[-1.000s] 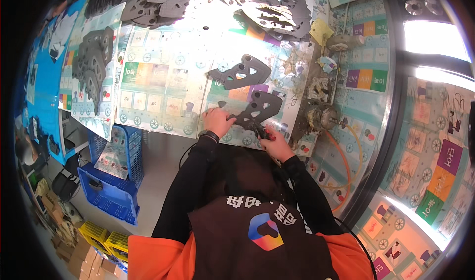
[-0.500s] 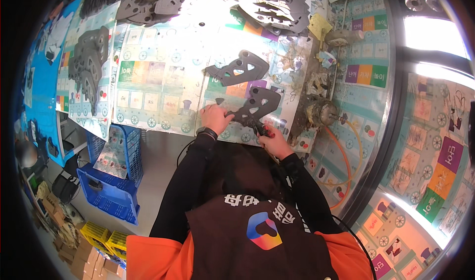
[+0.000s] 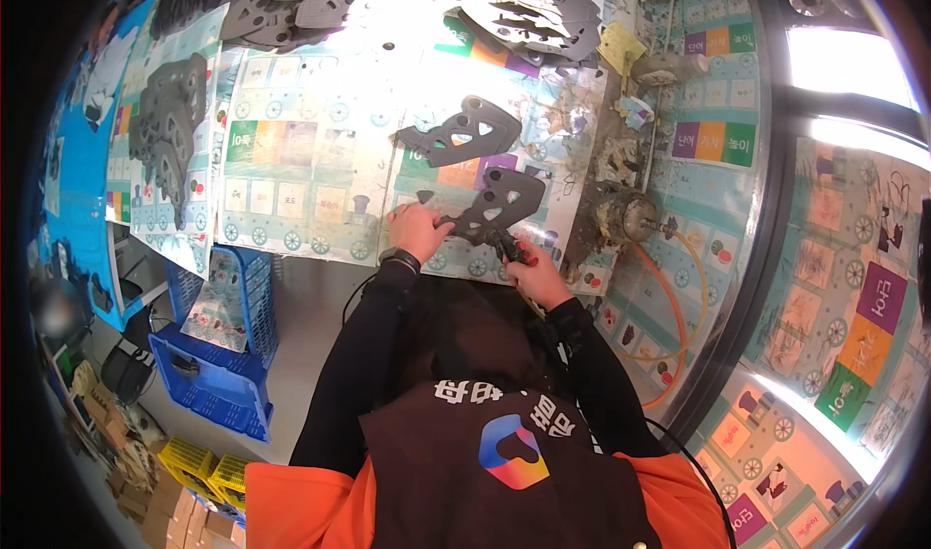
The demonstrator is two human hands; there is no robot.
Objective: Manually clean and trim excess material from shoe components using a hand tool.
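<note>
My left hand (image 3: 417, 231) is closed on the left end of a dark grey, flat plastic part (image 3: 512, 198) with cut-outs, near the table's front edge. In my right hand (image 3: 539, 275) is a dark hand tool with red on its grip (image 3: 514, 249), fingers wrapped round it. The tool's tip meets the lower edge of the part; its exact kind is hard to make out. Just beyond lies a second grey part (image 3: 465, 132) of similar shape, apart from both hands.
Many similar grey parts (image 3: 320, 1) are piled along the table's far side, with another stack (image 3: 175, 127) at the left. A dirty cylindrical fitting (image 3: 630, 217) with an orange hose (image 3: 682, 306) stands at the right. Blue crates (image 3: 218, 379) sit on the floor at left.
The view has shifted very slightly, moving the scene a little to the left. Both hands keep their hold, the tool still against the part.
</note>
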